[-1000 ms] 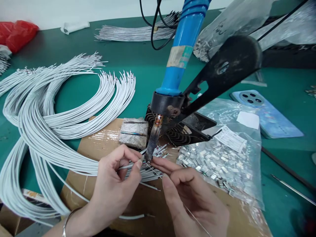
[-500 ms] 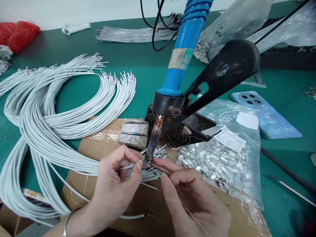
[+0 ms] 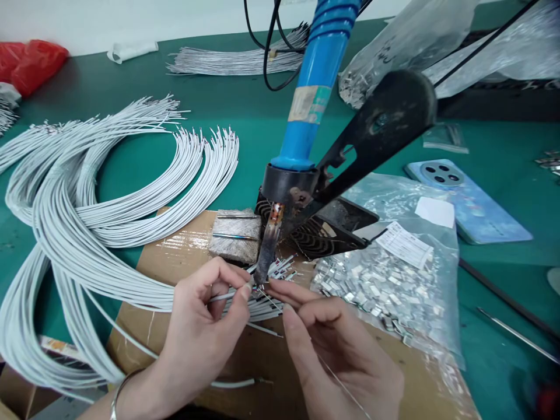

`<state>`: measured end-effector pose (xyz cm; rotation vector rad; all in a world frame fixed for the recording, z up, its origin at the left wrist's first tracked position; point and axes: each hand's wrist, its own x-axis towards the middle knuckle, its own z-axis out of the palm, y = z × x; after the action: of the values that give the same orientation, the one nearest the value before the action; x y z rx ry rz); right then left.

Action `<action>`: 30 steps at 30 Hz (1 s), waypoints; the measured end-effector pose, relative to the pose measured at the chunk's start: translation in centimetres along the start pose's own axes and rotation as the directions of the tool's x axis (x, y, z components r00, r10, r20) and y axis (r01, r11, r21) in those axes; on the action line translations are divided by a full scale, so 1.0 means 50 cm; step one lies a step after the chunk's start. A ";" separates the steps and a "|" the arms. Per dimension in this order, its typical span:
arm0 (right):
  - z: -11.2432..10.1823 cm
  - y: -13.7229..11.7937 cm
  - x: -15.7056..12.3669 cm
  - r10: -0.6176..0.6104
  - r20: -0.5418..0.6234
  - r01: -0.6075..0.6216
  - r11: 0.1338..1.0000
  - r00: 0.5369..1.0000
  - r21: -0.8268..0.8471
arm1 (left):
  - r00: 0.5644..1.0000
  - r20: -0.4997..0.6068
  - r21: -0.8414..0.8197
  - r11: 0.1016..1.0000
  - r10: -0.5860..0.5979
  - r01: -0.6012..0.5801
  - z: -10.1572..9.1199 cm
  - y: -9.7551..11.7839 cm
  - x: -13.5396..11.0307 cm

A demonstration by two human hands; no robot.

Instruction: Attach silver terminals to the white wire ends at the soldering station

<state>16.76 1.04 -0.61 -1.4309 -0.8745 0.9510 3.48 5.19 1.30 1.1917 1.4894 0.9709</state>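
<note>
My left hand [image 3: 205, 332] is closed in a pinch on a white cable [image 3: 222, 297], its end close under the soldering iron tip [image 3: 263, 262]. With its fingers closed around a thin solder wire [image 3: 345, 388], my right hand [image 3: 345, 344] sits just right of the tip. The wire trails down past the palm. Above both hands the blue-handled soldering iron [image 3: 301, 137] is held tip-down by a black stand [image 3: 371, 125]. Fingertips and the tip partly hide the joint. Behind them lie several loose cable ends [image 3: 284, 268].
Looped bundles of white cables [image 3: 100, 227] cover the left side. A grey block [image 3: 236, 248] stands on the cardboard [image 3: 175, 239]. Right are a clear bag of small metal pieces [image 3: 376, 286], a blue phone [image 3: 481, 204] and a metal tool [image 3: 516, 335]. More wires [image 3: 231, 61] lie behind.
The view has shifted slightly, so the iron and stand appear farther left. Both hands keep nearly the same pose at the tip, with the cable and solder wire still held.
</note>
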 end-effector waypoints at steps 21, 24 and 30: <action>-0.015 0.017 0.013 -0.138 0.112 0.135 0.990 0.984 0.035 | 0.997 -0.042 -0.021 0.998 -0.059 0.058 0.004 0.013 -0.001; -0.012 0.017 0.012 -0.100 0.080 0.099 0.995 0.992 0.015 | 0.999 0.012 -0.002 0.999 -0.033 0.033 -0.004 0.003 0.004; -0.017 0.021 0.014 -0.134 0.105 0.135 0.991 0.985 0.000 | 1.000 0.019 0.005 1.000 0.011 -0.012 -0.007 -0.003 0.003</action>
<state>17.79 1.25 -1.67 -1.3192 -1.0397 0.9278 3.09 5.29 1.20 1.2111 1.4726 0.9616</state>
